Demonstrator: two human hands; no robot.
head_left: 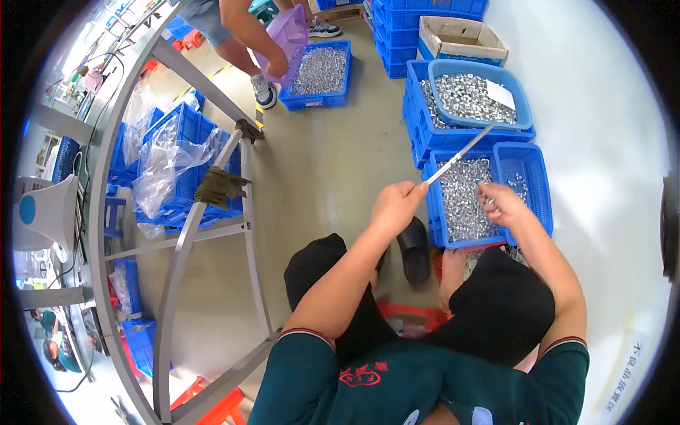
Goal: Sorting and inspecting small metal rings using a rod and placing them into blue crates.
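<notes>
My left hand [398, 207] is closed round one end of a long, thin, silvery metal rod [460, 154], flat-looking like a file. The rod slants up and away to the right, across the near crates. Over a blue crate [436, 212] filled with small shiny metal parts [464, 202] is my right hand [504, 204]. Its fingers are curled together, with small silvery metal parts showing at them; how many it holds is hidden. Beside it, a smaller blue basket [542, 191] holds a few similar parts.
Beyond stands another blue crate [418, 145] with a light-blue tub [520, 78] of metal parts on it. A worn cardboard box [460, 35] and stacked crates are behind. At the far left, a person tips a purple basket [287, 32] over a blue crate [312, 101]. A metal frame [177, 283] runs along my left.
</notes>
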